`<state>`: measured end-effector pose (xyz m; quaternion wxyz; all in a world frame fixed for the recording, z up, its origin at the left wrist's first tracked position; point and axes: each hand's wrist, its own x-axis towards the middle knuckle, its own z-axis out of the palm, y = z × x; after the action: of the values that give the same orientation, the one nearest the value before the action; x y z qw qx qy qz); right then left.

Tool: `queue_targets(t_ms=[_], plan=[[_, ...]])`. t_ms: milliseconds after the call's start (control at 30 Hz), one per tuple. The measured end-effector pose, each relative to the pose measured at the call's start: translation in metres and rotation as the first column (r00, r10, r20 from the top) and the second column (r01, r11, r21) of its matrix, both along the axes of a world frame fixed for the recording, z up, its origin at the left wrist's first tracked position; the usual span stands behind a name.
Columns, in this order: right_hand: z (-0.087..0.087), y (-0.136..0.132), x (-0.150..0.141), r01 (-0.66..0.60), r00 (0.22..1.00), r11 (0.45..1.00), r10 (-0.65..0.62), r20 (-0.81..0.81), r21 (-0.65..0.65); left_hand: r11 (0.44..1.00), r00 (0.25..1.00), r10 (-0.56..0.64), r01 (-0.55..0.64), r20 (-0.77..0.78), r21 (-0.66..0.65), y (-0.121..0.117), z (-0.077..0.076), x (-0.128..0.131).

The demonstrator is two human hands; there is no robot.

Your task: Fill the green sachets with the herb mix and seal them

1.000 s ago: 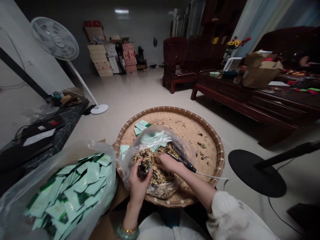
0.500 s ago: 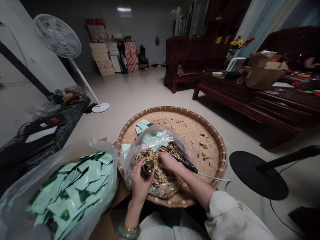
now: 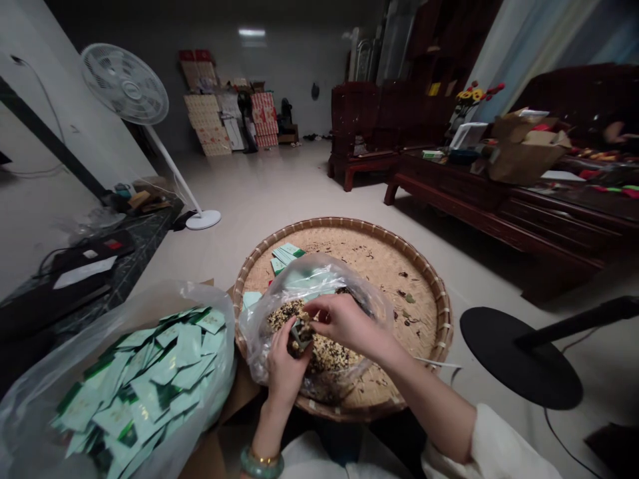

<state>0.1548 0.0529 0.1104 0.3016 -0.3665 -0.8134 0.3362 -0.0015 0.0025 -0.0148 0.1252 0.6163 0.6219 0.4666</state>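
Observation:
My left hand (image 3: 285, 364) holds a small green sachet (image 3: 300, 334) upright, its mouth open and dark bits showing inside. Right at that mouth, the fingers of my right hand (image 3: 344, 322) are pinched on a little of the dried mix, though the fingertips partly cover it. Under both hands lies a clear plastic bag (image 3: 255, 342), spread open and filled with a pale and dark dried mix (image 3: 332, 354). Light-green sachets (image 3: 312, 276) show through the bag's far side. A black long-handled tool there is now mostly covered by my right hand; its white cord (image 3: 439, 364) trails right.
The bag rests on a round woven bamboo tray (image 3: 442, 299) with scattered dark bits and several green sachets (image 3: 285, 255). Left stands a large plastic bag (image 3: 222, 359) full of green sachets. A white fan (image 3: 202, 219), a black round stand base (image 3: 522, 356) and a wooden table (image 3: 479, 193) surround it.
My right hand has risen out of the dried mix and moved left to the sachet's mouth. My left hand keeps hold of the sachet, which has turned slightly.

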Motion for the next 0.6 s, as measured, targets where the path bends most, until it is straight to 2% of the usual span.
queue_targets(t_ms=[133,233,367,500,600], plan=[[0.006,-0.009,0.003,0.035,0.999,0.999,-0.034,-0.036,0.014,0.999,1.000,-0.020,0.020,0.000,0.032,-0.002,-0.001,-0.001],[0.000,-0.013,0.013,0.069,0.996,0.997,-0.067,-0.058,0.031,0.994,0.999,-0.035,0.038,-0.025,0.102,-0.003,-0.002,-0.005],[-0.011,-0.025,0.020,0.051,0.999,0.986,-0.048,-0.024,0.156,0.987,0.998,-0.043,0.050,-0.050,0.150,-0.002,-0.003,-0.009],[-0.025,-0.034,0.014,-0.024,0.989,0.969,-0.013,0.147,0.248,0.995,0.999,-0.052,0.050,0.014,0.091,-0.001,-0.001,-0.003],[-0.037,-0.026,0.012,0.001,0.979,0.979,-0.043,0.199,0.203,0.997,0.988,-0.061,0.067,0.140,-0.041,-0.001,0.004,0.001]])
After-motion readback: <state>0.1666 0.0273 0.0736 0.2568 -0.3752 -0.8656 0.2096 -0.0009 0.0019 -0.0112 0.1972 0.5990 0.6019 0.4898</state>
